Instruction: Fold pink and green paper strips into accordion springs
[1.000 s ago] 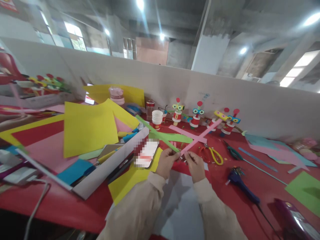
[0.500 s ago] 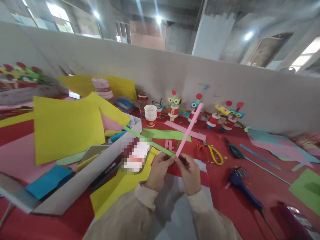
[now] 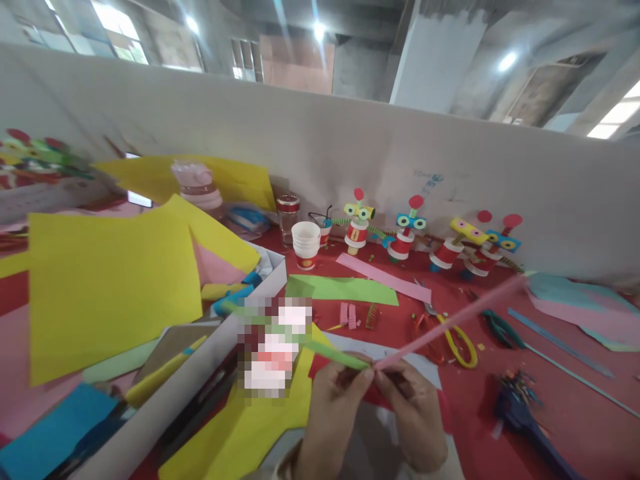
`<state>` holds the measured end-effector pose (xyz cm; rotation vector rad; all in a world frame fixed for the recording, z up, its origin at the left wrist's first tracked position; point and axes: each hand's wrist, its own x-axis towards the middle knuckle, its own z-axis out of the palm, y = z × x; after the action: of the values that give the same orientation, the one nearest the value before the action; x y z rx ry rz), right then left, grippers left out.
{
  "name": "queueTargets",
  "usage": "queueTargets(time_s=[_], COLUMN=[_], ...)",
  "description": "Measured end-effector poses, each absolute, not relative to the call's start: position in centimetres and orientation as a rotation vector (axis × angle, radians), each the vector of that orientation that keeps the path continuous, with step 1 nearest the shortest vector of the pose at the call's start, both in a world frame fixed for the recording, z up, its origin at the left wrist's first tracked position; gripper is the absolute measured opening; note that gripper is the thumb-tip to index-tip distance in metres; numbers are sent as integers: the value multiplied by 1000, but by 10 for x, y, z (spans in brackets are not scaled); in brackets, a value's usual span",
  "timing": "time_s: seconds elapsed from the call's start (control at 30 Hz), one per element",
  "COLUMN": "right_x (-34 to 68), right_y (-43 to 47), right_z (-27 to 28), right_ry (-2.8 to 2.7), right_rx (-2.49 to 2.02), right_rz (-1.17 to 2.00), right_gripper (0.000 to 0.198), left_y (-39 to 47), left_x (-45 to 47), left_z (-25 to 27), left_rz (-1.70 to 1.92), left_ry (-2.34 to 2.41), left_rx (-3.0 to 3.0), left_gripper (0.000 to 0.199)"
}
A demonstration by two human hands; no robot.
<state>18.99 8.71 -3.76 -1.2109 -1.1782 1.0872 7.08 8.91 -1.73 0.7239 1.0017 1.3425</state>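
My left hand [image 3: 340, 400] pinches the near end of a green paper strip [image 3: 333, 351], which stretches away to the left. Close beside it, my right hand [image 3: 413, 403] pinches a pink paper strip [image 3: 450, 323] that slants up to the right and is blurred. The two strips meet at my fingertips, where the join itself is mostly hidden by the fingers. Under my hands lie grey and red sheets, with a yellow sheet [image 3: 225, 427] to the left. Small folded pink pieces [image 3: 349, 315] and a folded green-brown piece [image 3: 371, 317] lie just beyond.
Several paper-cup figures [image 3: 401, 243] stand along the wall beside stacked paper cups [image 3: 306, 243]. Scissors [image 3: 463, 347], green-handled pliers [image 3: 503, 328] and a blue glue gun [image 3: 530, 420] lie to the right. A white box [image 3: 200, 373] of paper sits at left.
The pink strip has swung down to the right from a steeper slant. Both hands, still pinching the strips, now appear lower and slightly further right, as the view has shifted.
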Motion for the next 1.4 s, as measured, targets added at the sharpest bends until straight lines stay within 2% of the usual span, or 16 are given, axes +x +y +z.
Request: queueTargets(time_s=[0.27, 0.37, 0.47, 0.57, 0.8, 1.4], right_x=[192, 199, 205, 201, 171, 179], right_y=[89, 90, 91, 93, 92, 98], right_z=[-48, -47, -40, -34, -25, -31], right_ry=[-1057, -1017, -1205, -1403, -1320, -1053], right_rx=[-1298, -1383, -1374, -1327, -1203, -1230], right_rz=[1149, 984, 705, 527, 932, 1143], right_gripper=[25, 25, 21, 43, 30, 24], left_y=[94, 100, 104, 106, 110, 111], left_x=[65, 64, 63, 62, 64, 67], left_z=[-18, -17, -16, -17, -18, -13], left_rz=[1360, 1437, 1439, 1414, 1473, 1380], left_ry=[1157, 1121, 1043, 937, 913, 968], left_rx=[740, 626, 456, 360, 659, 820], left_gripper=[9, 12, 15, 17, 10, 13])
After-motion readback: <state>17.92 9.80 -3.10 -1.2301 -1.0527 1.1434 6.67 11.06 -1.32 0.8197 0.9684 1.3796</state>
